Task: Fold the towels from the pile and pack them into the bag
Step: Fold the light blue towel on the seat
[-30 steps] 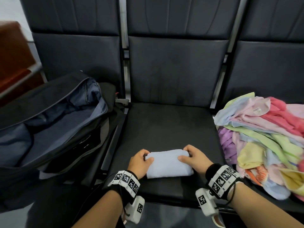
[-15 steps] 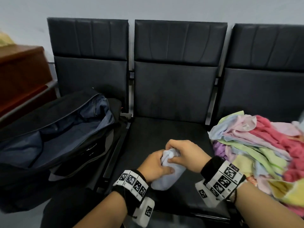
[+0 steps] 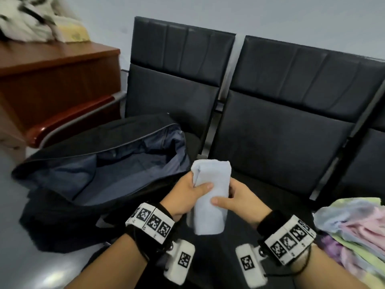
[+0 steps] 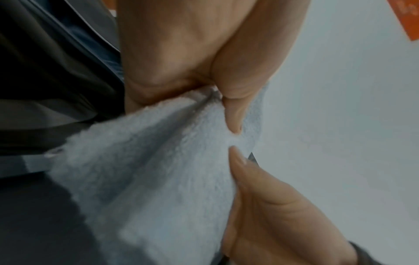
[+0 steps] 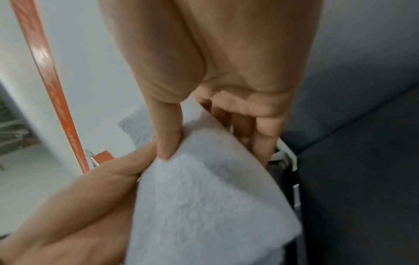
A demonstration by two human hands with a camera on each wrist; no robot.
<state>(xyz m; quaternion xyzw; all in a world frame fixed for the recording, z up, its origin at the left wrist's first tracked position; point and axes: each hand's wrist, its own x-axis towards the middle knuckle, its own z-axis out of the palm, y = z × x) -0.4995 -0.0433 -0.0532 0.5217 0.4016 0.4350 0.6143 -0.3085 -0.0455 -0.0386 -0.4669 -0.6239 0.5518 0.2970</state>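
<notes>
A folded pale blue towel (image 3: 210, 195) is held upright in the air above the middle seat's front edge, close to the bag's right end. My left hand (image 3: 187, 192) grips its left side with the thumb across the front. My right hand (image 3: 235, 199) pinches its right side, thumb on the front and fingers behind. The left wrist view shows the towel (image 4: 158, 170) pinched between both thumbs; in the right wrist view the towel (image 5: 204, 206) lies under my thumb. The black bag (image 3: 62, 157) lies open on the left seat, its blue lining bare. The pile of coloured towels (image 3: 358, 232) sits at the lower right.
A row of black seats (image 3: 281, 126) runs behind my hands. A reddish wooden desk (image 3: 52, 80) stands at the left, with blurred light items on top. Grey floor (image 3: 16, 257) shows at the lower left.
The towel lay flat on the middle seat under both hands; both hands gathered it, lifted it and carried it left toward the open bag. My head view turned left.
</notes>
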